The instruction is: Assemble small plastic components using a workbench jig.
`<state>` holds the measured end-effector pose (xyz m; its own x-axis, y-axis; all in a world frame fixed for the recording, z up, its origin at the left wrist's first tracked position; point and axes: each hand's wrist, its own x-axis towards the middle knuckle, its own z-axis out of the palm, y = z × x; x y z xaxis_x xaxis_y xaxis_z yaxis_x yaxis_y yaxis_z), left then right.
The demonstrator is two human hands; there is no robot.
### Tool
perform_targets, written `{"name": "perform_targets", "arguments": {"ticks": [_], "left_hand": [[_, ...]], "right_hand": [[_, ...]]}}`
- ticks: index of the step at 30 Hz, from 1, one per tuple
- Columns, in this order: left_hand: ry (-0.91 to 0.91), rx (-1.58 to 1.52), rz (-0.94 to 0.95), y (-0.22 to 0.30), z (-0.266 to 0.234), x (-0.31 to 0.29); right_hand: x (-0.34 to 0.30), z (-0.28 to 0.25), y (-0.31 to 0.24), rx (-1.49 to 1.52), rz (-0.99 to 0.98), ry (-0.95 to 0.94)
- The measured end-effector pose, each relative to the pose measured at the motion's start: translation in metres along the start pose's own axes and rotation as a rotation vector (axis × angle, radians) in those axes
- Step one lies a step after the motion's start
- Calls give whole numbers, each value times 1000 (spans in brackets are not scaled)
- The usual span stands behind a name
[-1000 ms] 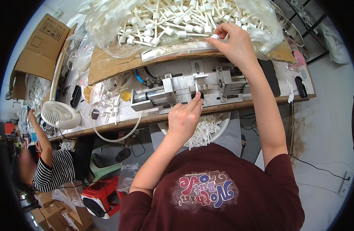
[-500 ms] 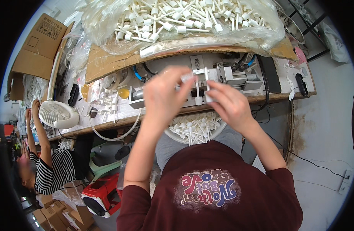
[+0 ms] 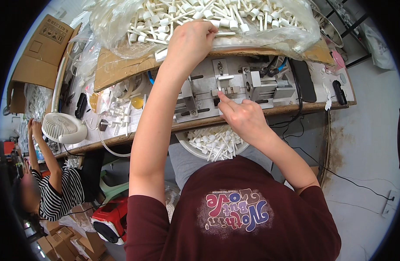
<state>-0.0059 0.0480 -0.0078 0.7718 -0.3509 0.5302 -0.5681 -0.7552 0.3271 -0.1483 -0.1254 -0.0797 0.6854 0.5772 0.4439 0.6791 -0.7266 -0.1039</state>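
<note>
My left hand (image 3: 190,45) reaches to the near edge of a heap of white plastic stemmed caps (image 3: 178,17). Its fingers are bent together over one stemmed cap (image 3: 227,34), whose stem sticks out to the right of the fingertips; the grip itself is mostly hidden. Lower down, my right hand (image 3: 245,116) holds nothing that I can see. Its index finger stretches up to the small metal holder (image 3: 228,91) in the middle of a bench fixture, while the other fingers curl. Metal slide blocks (image 3: 253,85) flank the holder.
A bowl of stemmed caps (image 3: 213,141) sits at my lap under the table edge. Cardboard (image 3: 121,69) lies beneath the heap's clear plastic bag. To the left stand a white fan (image 3: 65,128) and loose caps (image 3: 121,117). Another person (image 3: 62,191) works at far left.
My left hand has moved from the fixture up to the heap. The right hand has shifted slightly left and down, its index finger now at the holder. The white pieces between my hands have gone from view.
</note>
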Motion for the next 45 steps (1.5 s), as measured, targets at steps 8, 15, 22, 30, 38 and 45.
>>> {"name": "perform_targets", "arguments": {"ticks": [8, 15, 22, 30, 38, 45], "left_hand": [[205, -168, -124, 36, -49, -53], [36, -553, -208, 75, -50, -117], [13, -44, -30, 80, 12, -170], [-19, 24, 7, 76, 29, -161], [38, 64, -49, 77, 31, -166], [-5, 101, -30, 78, 26, -162]], "right_hand": [[29, -43, 16, 458, 247, -69], [122, -53, 97, 0, 152, 339], [150, -23, 102, -27, 177, 21], [134, -40, 96, 353, 208, 86], [98, -50, 73, 305, 249, 98], [127, -29, 77, 43, 325, 156]]}}
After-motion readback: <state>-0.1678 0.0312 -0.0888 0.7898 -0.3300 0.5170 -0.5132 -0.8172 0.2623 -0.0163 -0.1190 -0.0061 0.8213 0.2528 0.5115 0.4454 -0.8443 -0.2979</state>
